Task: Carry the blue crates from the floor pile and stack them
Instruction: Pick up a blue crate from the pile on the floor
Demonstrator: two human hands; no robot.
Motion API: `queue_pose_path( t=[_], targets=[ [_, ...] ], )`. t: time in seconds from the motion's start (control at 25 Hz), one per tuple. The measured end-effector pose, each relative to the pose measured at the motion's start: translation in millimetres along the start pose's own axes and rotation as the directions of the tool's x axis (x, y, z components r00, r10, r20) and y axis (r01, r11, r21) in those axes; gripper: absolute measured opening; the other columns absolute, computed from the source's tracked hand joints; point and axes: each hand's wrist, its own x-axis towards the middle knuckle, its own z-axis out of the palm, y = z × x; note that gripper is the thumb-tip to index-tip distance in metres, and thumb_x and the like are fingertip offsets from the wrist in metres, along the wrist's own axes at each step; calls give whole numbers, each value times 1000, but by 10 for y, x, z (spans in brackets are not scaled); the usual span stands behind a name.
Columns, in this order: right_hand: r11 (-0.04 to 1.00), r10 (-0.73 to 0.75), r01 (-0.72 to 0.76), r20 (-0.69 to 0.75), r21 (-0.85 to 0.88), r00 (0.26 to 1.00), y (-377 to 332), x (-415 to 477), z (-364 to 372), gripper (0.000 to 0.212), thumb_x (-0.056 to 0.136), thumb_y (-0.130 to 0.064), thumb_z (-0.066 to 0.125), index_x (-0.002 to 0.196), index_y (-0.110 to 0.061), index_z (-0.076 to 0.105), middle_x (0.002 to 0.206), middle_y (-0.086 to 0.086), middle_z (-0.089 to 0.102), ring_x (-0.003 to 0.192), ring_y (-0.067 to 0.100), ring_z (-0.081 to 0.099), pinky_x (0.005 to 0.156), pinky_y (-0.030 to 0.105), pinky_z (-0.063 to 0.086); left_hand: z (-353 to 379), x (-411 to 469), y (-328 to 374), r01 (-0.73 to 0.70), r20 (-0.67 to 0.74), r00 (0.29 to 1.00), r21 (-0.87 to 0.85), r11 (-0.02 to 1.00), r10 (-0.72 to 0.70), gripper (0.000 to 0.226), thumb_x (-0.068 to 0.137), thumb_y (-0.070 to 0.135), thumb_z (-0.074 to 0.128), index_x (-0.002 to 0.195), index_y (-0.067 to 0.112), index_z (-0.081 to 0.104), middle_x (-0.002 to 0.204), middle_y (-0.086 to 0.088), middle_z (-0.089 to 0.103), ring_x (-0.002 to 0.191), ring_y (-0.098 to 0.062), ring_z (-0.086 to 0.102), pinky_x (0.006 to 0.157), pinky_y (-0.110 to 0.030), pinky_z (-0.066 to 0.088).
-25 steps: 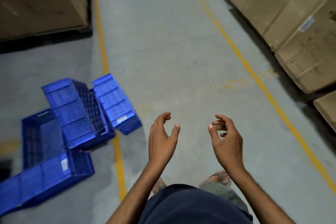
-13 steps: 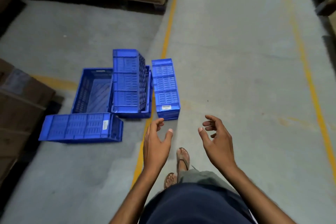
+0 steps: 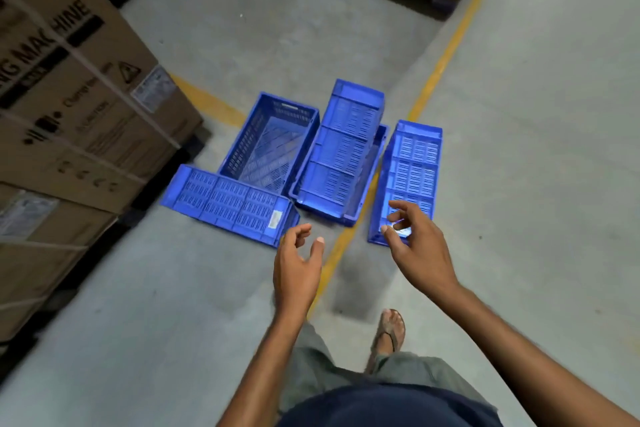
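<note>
Approach step, nothing lifted yet. Empty and loosely curled, left hand [image 3: 297, 265] and right hand [image 3: 419, 248] over crates [image 3: 341, 156] jumbled on floor [image 3: 540, 156] astride yellow line [image 3: 446, 55]. Next, probably: bend, grip nearest crate [image 3: 414, 166] at both ends.

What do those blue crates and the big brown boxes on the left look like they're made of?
Blue crates: probably moulded plastic with a slight sheen, judging by the uniform colour, slotted walls and ribbed panels. Brown boxes: apparently corrugated cardboard, matte, with printed lettering, stuck-on labels and strapping bands.

bare floor [image 3: 180, 305] before crates [image 3: 343, 163]
</note>
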Motion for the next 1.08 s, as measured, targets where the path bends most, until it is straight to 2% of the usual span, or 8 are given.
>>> queue_pose_path(
  t=[0.28, 0.44, 0.6, 0.68, 0.76, 0.88, 1.0, 1.08],
  targets=[
    [992, 16, 5, 165, -129, 986, -442, 842, 1421, 40, 92, -27, 65, 129, -31, 52, 103, -16, 61, 101, 12, 61, 87, 42, 52, -941, 1224, -637, 187, -40, 981, -46, 981, -189, 23, 93, 18, 69, 114, 25, 64, 113, 11, 67, 108, -9, 63, 98, -37, 52],
    [974, 34, 30, 276, -225, 960, -435, 1260, 2127, 42, 92, -29, 65, 131, -27, 52, 110, -10, 61, 109, 18, 58, 90, 41, 50, -1226, 1677, -1008, 323, -89, 938, -120, 939, -335, 21, 95, 17, 67, 115, 23, 65, 109, 13, 67, 105, -8, 64, 93, -32, 52],
    [925, 22, 152, 447, -349, 894, -112, 1588, 2983, 53, 89, -32, 69, 138, -22, 50, 128, 1, 58, 122, 25, 50, 96, 39, 45, -1274, 2017, -1578, 419, -159, 873, -242, 875, -462, 20, 95, 15, 65, 113, 24, 66, 105, 14, 67, 100, -4, 64, 77, -17, 47],
    [885, 18, 235, 535, -401, 845, 120, 1722, 3431, 63, 87, -35, 70, 143, -20, 47, 137, 8, 52, 127, 31, 45, 101, 43, 43, -1250, 2175, -1943, 446, -198, 839, -283, 849, -507, 21, 96, 14, 64, 115, 22, 67, 106, 12, 68, 96, 1, 63, 77, -16, 46],
    [849, 24, 290, 579, -442, 815, 352, 1855, 3879, 72, 85, -39, 72, 147, -18, 43, 143, 11, 47, 131, 34, 41, 104, 45, 41, -1177, 2322, -2356, 476, -212, 811, -302, 826, -545, 20, 96, 13, 64, 114, 22, 68, 106, 10, 68, 96, -2, 64, 80, -20, 48],
    [810, 46, 305, 573, -502, 818, 675, 1987, 4484, 93, 78, -58, 75, 152, -21, 34, 157, 12, 31, 142, 35, 28, 110, 47, 35, -1028, 2508, -2967, 543, -165, 767, -350, 763, -621, 17, 96, 13, 64, 109, 24, 68, 104, 7, 69, 95, -13, 64, 77, -30, 52],
    [748, 89, 317, 561, -584, 823, 984, 2049, 5088, 125, 65, -82, 69, 161, -29, 8, 169, 11, -5, 155, 37, -4, 121, 57, 11, -897, 2736, -3569, 561, -147, 750, -377, 737, -645, 16, 95, 11, 64, 109, 20, 68, 101, 1, 68, 92, -18, 63, 89, -39, 53],
    [702, 162, 304, 561, -644, 812, 1116, 2075, 5367, 142, 54, -92, 66, 160, -36, -11, 165, 11, -27, 151, 40, -24, 119, 63, -4, -862, 2887, -3845, 549, -153, 755, -386, 742, -638, 16, 95, 11, 64, 108, 18, 68, 101, -3, 69, 87, -17, 63, 89, -40, 53]
  ],
)
